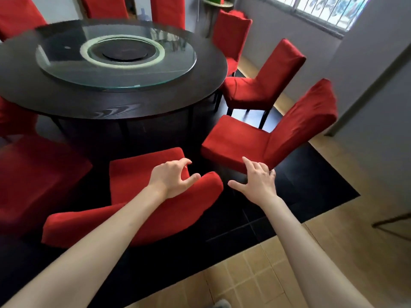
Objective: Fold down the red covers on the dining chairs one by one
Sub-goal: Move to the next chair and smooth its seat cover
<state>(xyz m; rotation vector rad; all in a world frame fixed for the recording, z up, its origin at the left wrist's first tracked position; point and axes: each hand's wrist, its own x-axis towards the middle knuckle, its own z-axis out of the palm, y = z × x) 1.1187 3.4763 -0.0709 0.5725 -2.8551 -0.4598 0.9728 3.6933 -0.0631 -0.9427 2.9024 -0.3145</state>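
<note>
1. Centrally, the nearest chair [142,205] is standing with its back towards the wearer, its red cover [93,223] stretched over the backrest top and seat; whether this cover is already folded down cannot be told.

2. Both hands are reaching forward with bare forearms. The left hand [171,178] is hovering over the right end of the backrest top, fingers loosely curled and thumb spread, gripping nothing; whether the palm is touching the fabric cannot be told.

3. The right hand [258,181] is hanging in the gap between this chair and the next chair [266,138] to the right, fingers spread and relaxed, holding nothing, its fingertips showing against that chair's seat edge.

4. Further covered chairs are ringing the round dark bench [124,101], which is carrying a glass turntable [115,58]; two more are standing along the right side towards the window [318,10].

5. Judged step: the hands appear to be between chairs, either finishing the nearest cover or approaching the next one.

6. Risks, as judgement only:
   - a one-sided pull could be dragging the stretchy cover askew, since only the left hand is over the backrest;
   - tugging the next chair's fabric could be tipping that chair, which already appears to be leaning back;
   - a loose grip on smooth fabric could be letting the fold spring back.
</note>
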